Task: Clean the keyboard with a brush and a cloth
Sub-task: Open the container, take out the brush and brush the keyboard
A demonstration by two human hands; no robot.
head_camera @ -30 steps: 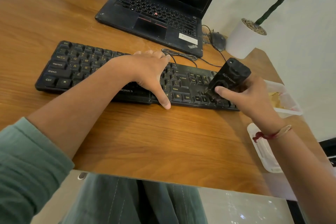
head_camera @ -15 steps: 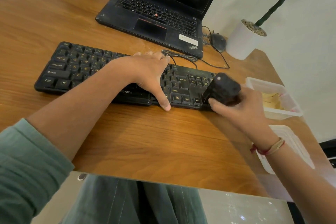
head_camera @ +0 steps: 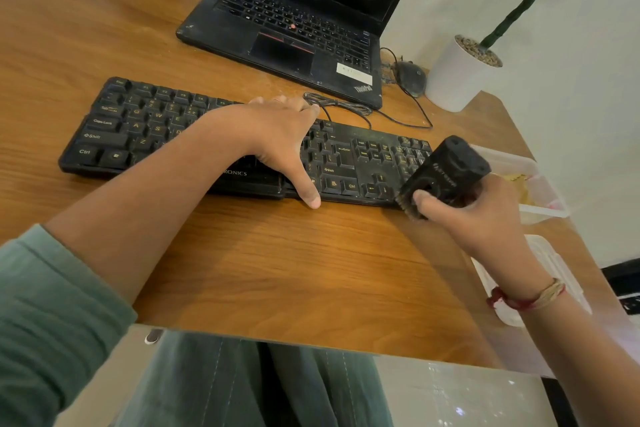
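**Brush at the keyboard's right end, left hand pressing down on the keys**

Head view: A black keyboard (head_camera: 346, 156) lies across a wooden desk (head_camera: 259, 270), its cable looping away from the far edge toward an open black laptop (head_camera: 287, 31) behind it. The left hand (head_camera: 277, 139) lies palm-down over the middle of the keyboard, fingers spread and flat on the keys, thumb stretched down past the near edge so its tip touches the desk; it grips nothing. The right hand (head_camera: 485, 215) is closed around a chunky black brush (head_camera: 446, 173), thumb pressed on its near face and the other fingers wrapped behind. The brush is tilted, its bristle end (brownish, short) pointing down and left at the near right corner of the keyboard, beside the arrow keys; whether the bristles actually touch the keys cannot be told. A red and tan thread band circles the right wrist, and a green sleeve covers the left upper arm.

Just right of the keyboard stands a clear plastic container (head_camera: 540, 184) with something yellowish inside, and a white lid (head_camera: 561, 274) lies nearer the person, partly hidden by the right forearm. A dark mouse (head_camera: 412, 76) rests beside the laptop, next to a white plant pot (head_camera: 457, 76). No cloth can be made out for certain.
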